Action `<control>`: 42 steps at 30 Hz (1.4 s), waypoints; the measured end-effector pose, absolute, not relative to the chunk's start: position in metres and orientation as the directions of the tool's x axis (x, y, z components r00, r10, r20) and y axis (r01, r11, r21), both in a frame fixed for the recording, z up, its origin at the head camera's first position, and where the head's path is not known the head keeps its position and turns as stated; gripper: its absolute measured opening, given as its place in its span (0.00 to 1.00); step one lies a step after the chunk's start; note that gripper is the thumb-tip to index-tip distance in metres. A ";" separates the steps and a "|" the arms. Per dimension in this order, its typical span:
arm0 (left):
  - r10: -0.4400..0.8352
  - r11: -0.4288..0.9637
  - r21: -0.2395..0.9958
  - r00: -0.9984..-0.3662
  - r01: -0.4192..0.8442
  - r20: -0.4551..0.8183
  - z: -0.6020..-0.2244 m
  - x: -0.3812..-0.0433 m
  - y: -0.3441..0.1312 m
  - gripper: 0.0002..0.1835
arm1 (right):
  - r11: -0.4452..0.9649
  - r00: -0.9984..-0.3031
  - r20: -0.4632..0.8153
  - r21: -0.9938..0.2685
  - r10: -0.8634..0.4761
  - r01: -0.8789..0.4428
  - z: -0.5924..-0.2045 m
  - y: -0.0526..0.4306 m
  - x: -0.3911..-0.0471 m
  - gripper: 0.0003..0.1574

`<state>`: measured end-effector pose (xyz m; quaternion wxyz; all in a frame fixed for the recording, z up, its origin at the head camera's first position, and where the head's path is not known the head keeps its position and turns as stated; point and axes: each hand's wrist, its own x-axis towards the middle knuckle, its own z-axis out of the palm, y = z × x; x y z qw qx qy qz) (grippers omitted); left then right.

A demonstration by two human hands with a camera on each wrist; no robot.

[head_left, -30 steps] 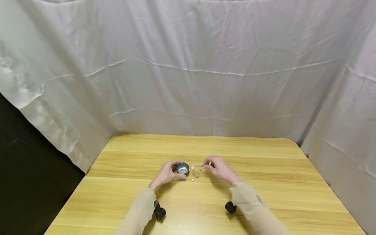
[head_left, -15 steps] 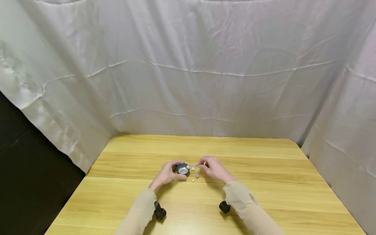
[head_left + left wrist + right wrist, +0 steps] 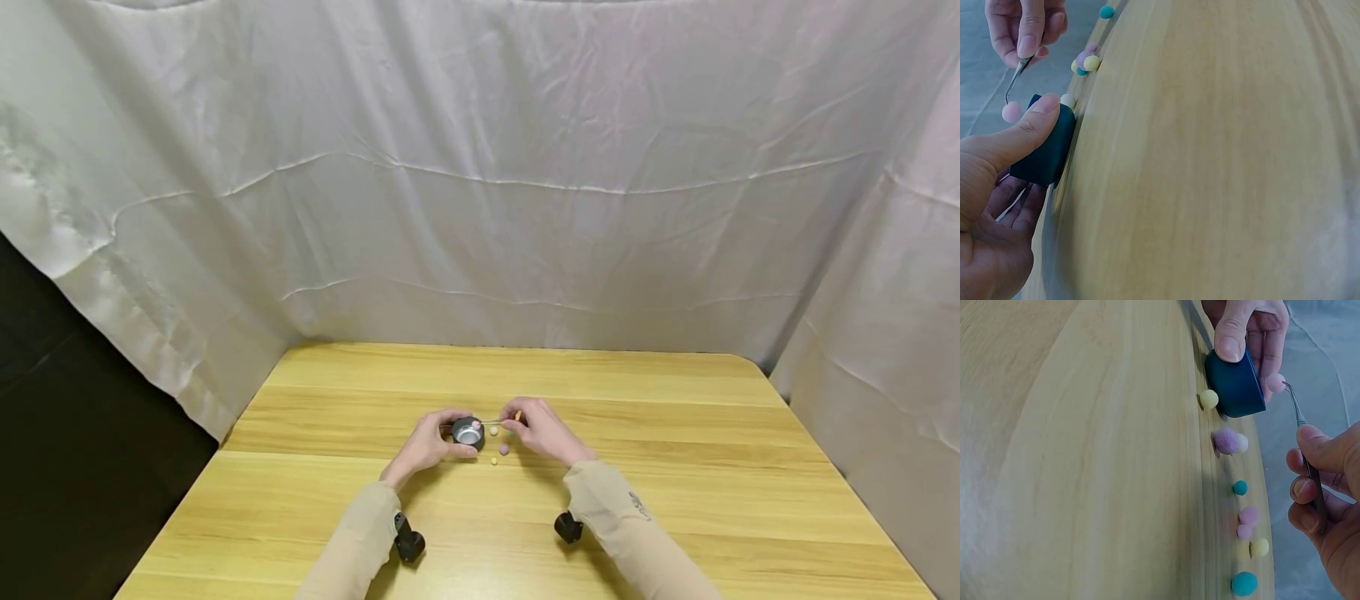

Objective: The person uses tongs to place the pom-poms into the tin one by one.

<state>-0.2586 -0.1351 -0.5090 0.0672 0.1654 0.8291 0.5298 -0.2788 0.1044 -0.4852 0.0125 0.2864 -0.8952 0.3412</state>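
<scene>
My left hand (image 3: 426, 442) grips a small dark bowl (image 3: 1235, 387) with a silvery inside, its thumb along one side and its fingers on the other. Beside that hand's fingers a thin metal piece (image 3: 1013, 203) shows, partly hidden. In my right hand (image 3: 546, 429) I hold metal tweezers (image 3: 1298, 407) with bent tips, pinched between thumb and fingers. A pink pom-pom (image 3: 1276, 383) sits at the tips, over the bowl's opening in the head view. Close to the bowl on the table lie a pale yellow pom-pom (image 3: 1209, 399), a purple pom-pom (image 3: 1226, 442) and a white pom-pom (image 3: 1242, 444).
More pom-poms lie in a loose row under my right hand, among them a small teal one (image 3: 1240, 487), a pink one (image 3: 1249, 516) and a larger teal one (image 3: 1244, 584). The wooden table (image 3: 360, 371) is walled by grey curtains (image 3: 480, 233) at the back and sides.
My right hand has moved left with the tweezers, bringing the pink pom-pom from beside the bowl to over its opening. The left hand and bowl have stayed nearly still.
</scene>
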 end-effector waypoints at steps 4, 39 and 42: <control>0.352 0.379 0.904 -0.934 0.198 0.057 -0.510 -0.259 -0.134 0.33 | 0.588 -0.832 0.226 -0.616 -0.506 -0.525 -0.486 0.107 -0.278 0.03; 0.379 0.377 0.898 -0.922 0.228 0.074 -0.512 -0.260 -0.134 0.32 | 0.632 -0.878 0.139 -0.644 -0.457 -0.431 -0.493 0.213 -0.269 0.03; 0.379 0.376 0.898 -0.922 0.230 0.077 -0.511 -0.259 -0.134 0.32 | 0.639 -0.877 0.111 -0.643 -0.467 -0.422 -0.493 0.217 -0.270 0.03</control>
